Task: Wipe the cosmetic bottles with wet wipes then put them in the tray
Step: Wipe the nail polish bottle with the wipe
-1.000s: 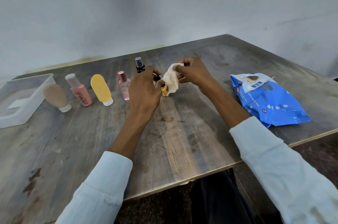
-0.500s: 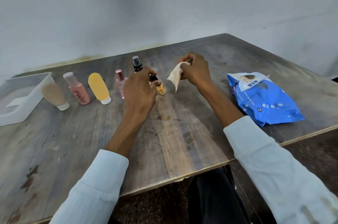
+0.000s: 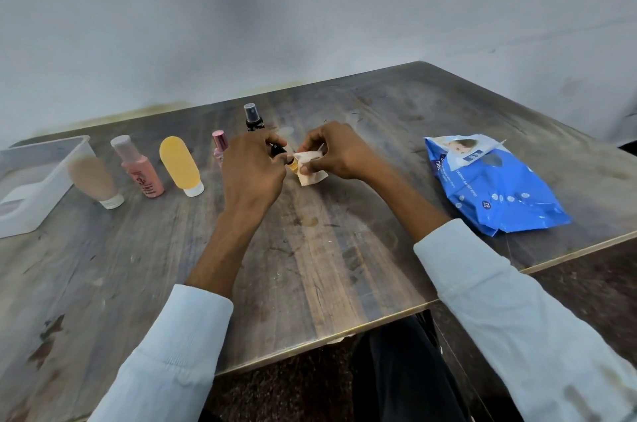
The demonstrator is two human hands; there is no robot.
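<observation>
Here the left hand (image 3: pixel 253 173) grips a small amber bottle (image 3: pixel 292 167) by its black cap, held above the table (image 3: pixel 310 249); its long axis lies tilted, cap up-left and base toward the right hand (image 3: pixel 336 152). That hand pinches a wet wipe (image 3: pixel 312 168) folded around the bottle's lower end (most of the glass is hidden). The white tray (image 3: pixel 38 177) sits well apart at the far left.

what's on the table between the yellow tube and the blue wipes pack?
Head view: a pink perfume bottle, a black spray bottle, then both hands, left and right, holding a small amber bottle and a wipe.
</observation>
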